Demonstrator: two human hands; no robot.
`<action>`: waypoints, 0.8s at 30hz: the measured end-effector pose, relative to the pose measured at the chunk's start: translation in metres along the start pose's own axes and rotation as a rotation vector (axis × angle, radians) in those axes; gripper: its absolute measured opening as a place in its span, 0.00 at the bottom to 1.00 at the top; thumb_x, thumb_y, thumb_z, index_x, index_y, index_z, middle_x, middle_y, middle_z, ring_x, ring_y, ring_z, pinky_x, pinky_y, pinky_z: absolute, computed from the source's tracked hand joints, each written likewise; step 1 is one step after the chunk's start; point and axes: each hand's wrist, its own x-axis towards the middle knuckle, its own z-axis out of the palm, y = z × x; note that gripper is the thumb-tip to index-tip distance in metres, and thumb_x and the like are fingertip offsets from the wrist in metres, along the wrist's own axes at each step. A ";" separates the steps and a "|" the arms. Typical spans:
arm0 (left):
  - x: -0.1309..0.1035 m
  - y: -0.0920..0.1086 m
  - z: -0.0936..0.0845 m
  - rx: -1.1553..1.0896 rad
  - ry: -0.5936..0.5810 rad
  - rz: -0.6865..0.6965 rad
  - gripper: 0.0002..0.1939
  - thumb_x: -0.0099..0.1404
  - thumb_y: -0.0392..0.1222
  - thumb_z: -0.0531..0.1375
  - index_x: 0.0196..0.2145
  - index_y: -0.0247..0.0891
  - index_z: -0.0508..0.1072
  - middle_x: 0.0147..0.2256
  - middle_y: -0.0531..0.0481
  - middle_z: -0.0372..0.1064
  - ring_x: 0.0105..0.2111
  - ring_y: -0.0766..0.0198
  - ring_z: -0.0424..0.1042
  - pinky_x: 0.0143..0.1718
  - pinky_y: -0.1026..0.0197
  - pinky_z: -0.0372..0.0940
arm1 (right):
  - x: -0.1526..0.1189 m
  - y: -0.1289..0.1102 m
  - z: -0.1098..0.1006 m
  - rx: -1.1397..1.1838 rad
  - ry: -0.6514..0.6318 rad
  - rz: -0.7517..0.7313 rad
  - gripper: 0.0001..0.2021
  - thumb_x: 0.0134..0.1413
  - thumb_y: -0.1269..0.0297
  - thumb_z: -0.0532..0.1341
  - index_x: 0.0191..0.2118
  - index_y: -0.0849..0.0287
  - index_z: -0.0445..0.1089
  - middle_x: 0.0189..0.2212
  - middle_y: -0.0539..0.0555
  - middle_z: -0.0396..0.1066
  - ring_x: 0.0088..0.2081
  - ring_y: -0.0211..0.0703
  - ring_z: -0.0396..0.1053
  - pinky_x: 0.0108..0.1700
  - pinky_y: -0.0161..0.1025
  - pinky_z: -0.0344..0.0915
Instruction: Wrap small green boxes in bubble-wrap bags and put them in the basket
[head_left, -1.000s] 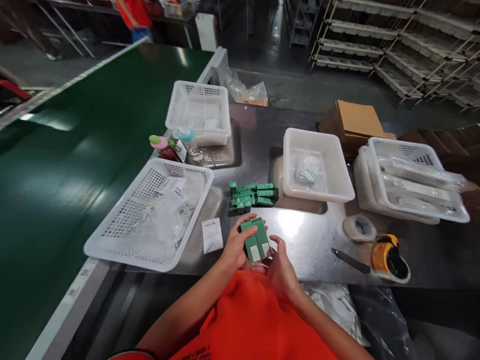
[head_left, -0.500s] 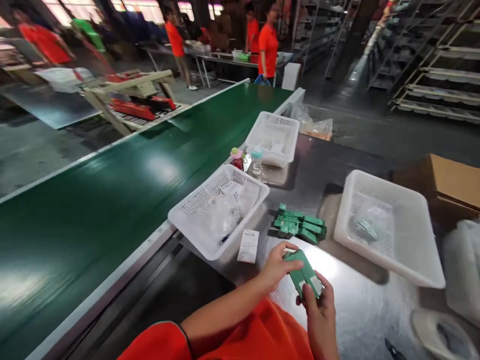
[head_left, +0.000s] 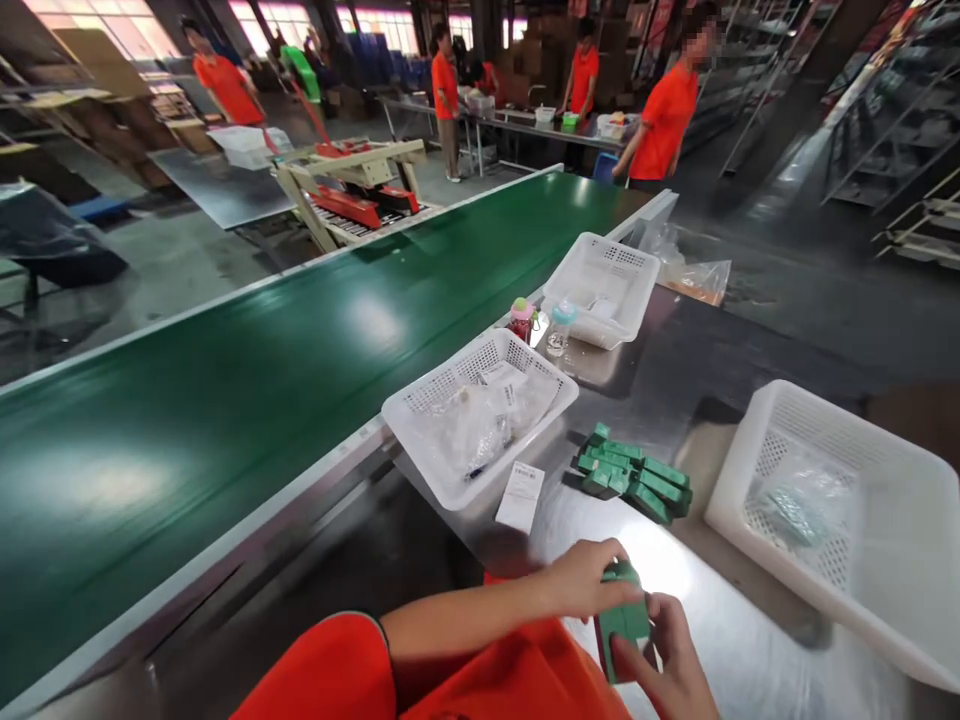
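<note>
Two green flat pieces, side by side, are held between my hands above the metal table near my body. My left hand grips their far left side, its thumb across the top face. On the near right side, my right hand has its thumb on the face and its fingers at the edge. A pile of green blocks lies on the table just beyond my hands. Left of the pile is a white printed label stack.
A white basket with clear bags stands beside the green conveyor. Another white basket is behind two bottles. At right, a white basket holds a bagged green item. People in orange shirts stand beyond.
The view has swung left, so the scene sits farther right. Both hands still hold the green pieces, now tilted differently and lower in view. A person at the conveyor's far end has turned aside.
</note>
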 end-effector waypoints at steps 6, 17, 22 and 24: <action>0.004 0.008 -0.002 0.201 -0.206 0.114 0.19 0.61 0.54 0.63 0.46 0.41 0.73 0.38 0.47 0.75 0.36 0.57 0.73 0.33 0.63 0.62 | 0.012 0.011 -0.005 0.174 -0.188 0.174 0.38 0.21 0.53 0.77 0.42 0.53 0.58 0.28 0.50 0.74 0.28 0.48 0.74 0.30 0.41 0.69; 0.032 -0.011 -0.036 0.279 0.132 0.174 0.20 0.55 0.51 0.68 0.45 0.43 0.74 0.41 0.46 0.72 0.37 0.56 0.73 0.39 0.59 0.66 | 0.012 0.007 0.007 0.259 -0.169 0.384 0.27 0.23 0.55 0.77 0.35 0.62 0.76 0.33 0.63 0.78 0.35 0.59 0.77 0.39 0.48 0.72; 0.062 -0.044 -0.139 0.377 0.821 -0.389 0.14 0.70 0.41 0.49 0.49 0.33 0.67 0.51 0.34 0.66 0.50 0.51 0.68 0.50 0.53 0.61 | 0.005 0.010 -0.016 0.392 -0.002 0.395 0.27 0.23 0.56 0.77 0.36 0.61 0.78 0.38 0.63 0.79 0.41 0.62 0.77 0.44 0.51 0.72; 0.071 -0.061 -0.170 0.412 0.910 -0.538 0.19 0.68 0.41 0.53 0.53 0.27 0.62 0.55 0.25 0.59 0.54 0.43 0.64 0.51 0.49 0.60 | 0.001 0.013 -0.023 0.430 0.069 0.400 0.28 0.23 0.55 0.77 0.38 0.60 0.78 0.41 0.62 0.79 0.43 0.63 0.76 0.47 0.52 0.71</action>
